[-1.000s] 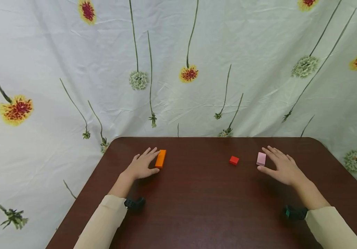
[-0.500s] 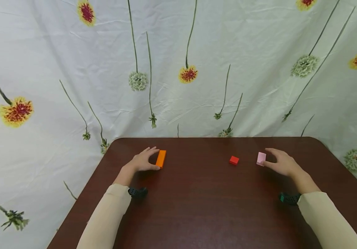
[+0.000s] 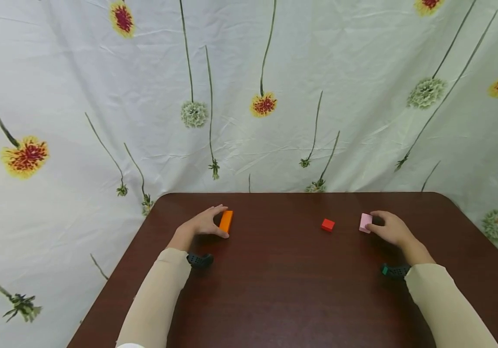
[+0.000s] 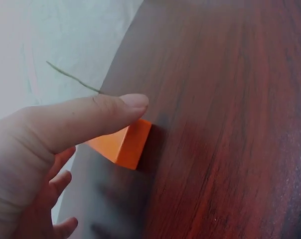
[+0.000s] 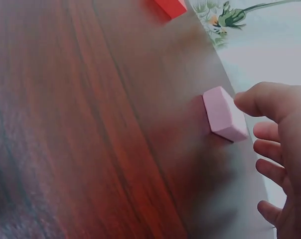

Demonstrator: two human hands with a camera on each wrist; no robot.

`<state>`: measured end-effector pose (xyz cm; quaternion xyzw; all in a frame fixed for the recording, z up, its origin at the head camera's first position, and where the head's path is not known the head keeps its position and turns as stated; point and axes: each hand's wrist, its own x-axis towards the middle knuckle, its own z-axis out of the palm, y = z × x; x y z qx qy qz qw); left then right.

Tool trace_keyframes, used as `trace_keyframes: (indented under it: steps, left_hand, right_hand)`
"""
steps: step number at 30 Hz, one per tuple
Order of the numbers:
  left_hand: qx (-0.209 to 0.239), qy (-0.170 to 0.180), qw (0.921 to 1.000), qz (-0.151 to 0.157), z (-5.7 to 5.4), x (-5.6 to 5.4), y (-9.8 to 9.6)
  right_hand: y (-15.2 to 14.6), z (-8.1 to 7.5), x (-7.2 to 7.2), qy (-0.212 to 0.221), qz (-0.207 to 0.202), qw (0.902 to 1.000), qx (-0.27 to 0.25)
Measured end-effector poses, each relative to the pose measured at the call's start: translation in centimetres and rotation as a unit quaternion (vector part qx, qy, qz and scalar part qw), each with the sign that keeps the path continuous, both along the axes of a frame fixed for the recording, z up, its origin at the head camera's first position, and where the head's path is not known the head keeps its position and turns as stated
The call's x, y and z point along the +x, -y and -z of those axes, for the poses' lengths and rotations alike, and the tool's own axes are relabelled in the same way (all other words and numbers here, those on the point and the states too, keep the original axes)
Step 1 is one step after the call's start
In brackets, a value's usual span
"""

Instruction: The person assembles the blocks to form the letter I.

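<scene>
W.r.t. the red block, we see the orange block well to L, long axis pointing mostly away from us; our L hand is nearer, thumb and fingers apart about its ends. The pink block lies near, to R; our R hand is just beyond, fingers apart from thumb. Contact we can't tell.

1 red block lies on the brown table, before a white flower-printed cloth.
</scene>
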<state>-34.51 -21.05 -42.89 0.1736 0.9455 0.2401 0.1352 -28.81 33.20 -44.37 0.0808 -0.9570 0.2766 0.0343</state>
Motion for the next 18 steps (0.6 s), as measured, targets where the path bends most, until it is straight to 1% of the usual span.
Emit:
trace_keyframes:
  steps: [3,8,12,18]
  left_hand:
    - [0.02,0.019,0.9996,-0.001,0.1,0.0,0.1]
    - [0.026,0.038,0.9989,-0.005,0.4,0.0,0.3]
    - [0.031,0.042,0.9986,-0.005,0.7,-0.2,0.2]
    - [0.056,0.041,0.9976,-0.004,0.8,-0.1,0.1]
  right_hand:
    - [-0.1,0.4,0.2,0.008,0.011,0.9999,-0.004]
    - [-0.2,1.0,0.4,0.021,0.018,0.9995,-0.015]
    - [-0.3,1.2,0.4,0.025,0.023,0.9992,-0.022]
    - [-0.1,0.9,0.2,0.026,0.026,0.9985,-0.041]
